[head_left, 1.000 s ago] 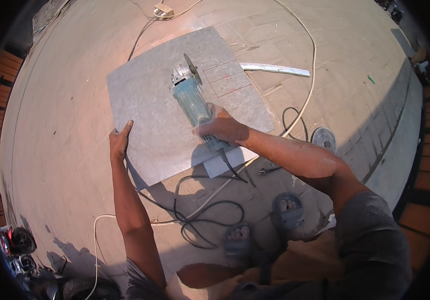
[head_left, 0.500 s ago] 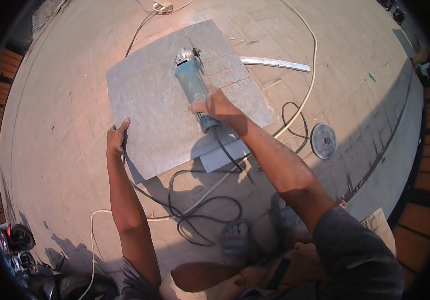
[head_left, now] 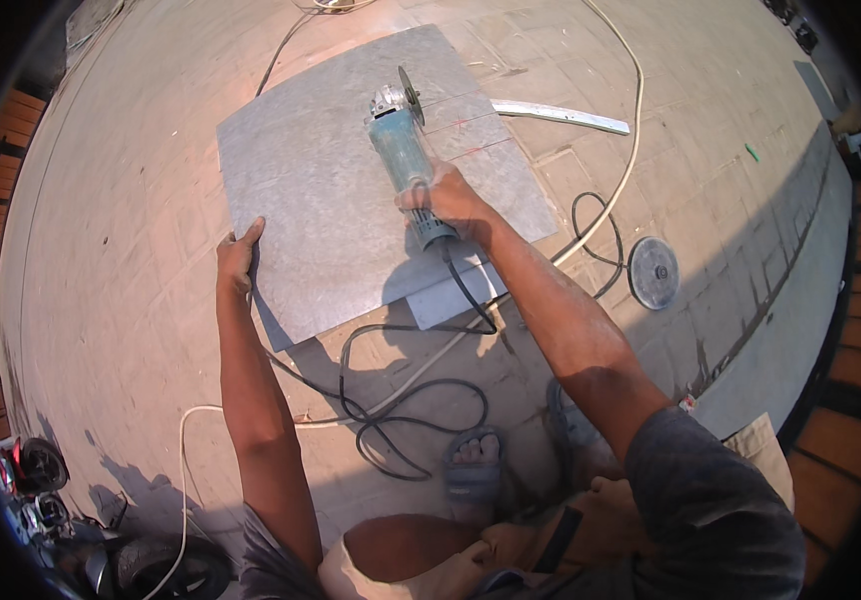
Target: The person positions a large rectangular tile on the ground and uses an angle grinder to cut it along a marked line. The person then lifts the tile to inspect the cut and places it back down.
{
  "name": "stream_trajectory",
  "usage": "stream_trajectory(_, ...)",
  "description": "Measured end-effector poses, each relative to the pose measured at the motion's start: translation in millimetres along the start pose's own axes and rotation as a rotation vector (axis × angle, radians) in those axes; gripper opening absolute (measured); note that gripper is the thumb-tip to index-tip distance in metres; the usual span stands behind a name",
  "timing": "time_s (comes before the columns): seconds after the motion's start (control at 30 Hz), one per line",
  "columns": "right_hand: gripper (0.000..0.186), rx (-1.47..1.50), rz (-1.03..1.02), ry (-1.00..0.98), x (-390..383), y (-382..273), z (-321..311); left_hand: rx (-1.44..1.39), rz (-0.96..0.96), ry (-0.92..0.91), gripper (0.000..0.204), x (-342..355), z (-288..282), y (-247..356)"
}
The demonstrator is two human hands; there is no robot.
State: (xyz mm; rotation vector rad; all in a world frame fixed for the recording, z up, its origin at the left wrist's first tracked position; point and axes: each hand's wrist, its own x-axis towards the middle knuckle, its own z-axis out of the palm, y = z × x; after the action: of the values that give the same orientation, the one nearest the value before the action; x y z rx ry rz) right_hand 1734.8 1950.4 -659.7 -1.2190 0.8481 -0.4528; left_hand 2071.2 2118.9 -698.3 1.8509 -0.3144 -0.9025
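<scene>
Teal casing and a silvery gear head mark the angle grinder (head_left: pixel 403 155), held above the right half of a grey slab (head_left: pixel 321 200), with its thin cutting disc (head_left: pixel 411 96) on edge; contact between disc and slab cannot be told. The right hand (head_left: pixel 451 200) is wrapped around the rear of the casing. The left hand (head_left: pixel 241 257) grasps the slab's left edge, thumb over the upper face, fingers mostly hidden. The grinder is probably dense, rigid and front-heavy; the casing is the proper hold, with the disc to be avoided. The slab, which lies low over the paving (head_left: pixel 131 310), looks stiff, fairly heavy and brittle, likely slick where dusty, and is best taken by opposite edges with its corners kept from knocks. Reddish lines (head_left: pixel 476 150) cross its right side. Farther out, a pale rectangular piece (head_left: pixel 449 300) projects from the near edge, and a metal strip (head_left: pixel 566 117) extends from the far right. The black cord (head_left: pixel 466 285) leaves the grinder's rear, crosses the pale piece and loops near a sandal (head_left: pixel 474 470), a probable snag; a cream cable (head_left: pixel 637 100) curves along the right. Beyond it lies a round grey disc (head_left: pixel 654 273), clear of the slab
</scene>
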Motion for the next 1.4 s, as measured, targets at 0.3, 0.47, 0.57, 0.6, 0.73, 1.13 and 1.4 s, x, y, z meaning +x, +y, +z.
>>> stream_trajectory(0.3,0.050,-0.064,-0.053,-0.021,2.2,7.7,-6.8,0.068,0.013,0.015,0.067,10.7,-2.9,-7.0)
stream_trajectory(0.47,0.050,-0.068,-0.035,-0.009,-3.5,-2.0,-2.0,0.049,0.021,0.008,0.065,9.9,-6.7,-7.5)
stream_trajectory(0.57,0.059,-0.119,-0.022,-0.020,0.0,3.6,-8.7,0.049,0.016,-0.018,0.062,9.6,-0.2,-4.9)
stream_trajectory(0.6,0.059,-0.114,-0.032,-0.019,0.5,4.5,-8.2,0.046,0.014,-0.025,0.062,10.3,-2.1,-6.2)
stream_trajectory(0.73,0.058,-0.085,-0.022,-0.039,5.1,9.5,-7.7,0.061,0.043,-0.020,0.060,18.0,-7.9,-12.9)
stream_trajectory(1.13,0.046,-0.067,-0.024,-0.062,12.5,19.5,-7.9,0.061,0.023,-0.008,0.061,13.6,-5.7,-9.8)
stream_trajectory(1.4,0.050,-0.098,-0.018,-0.033,13.0,21.6,-8.8,0.033,0.007,-0.037,0.060,13.7,-2.2,-6.4)
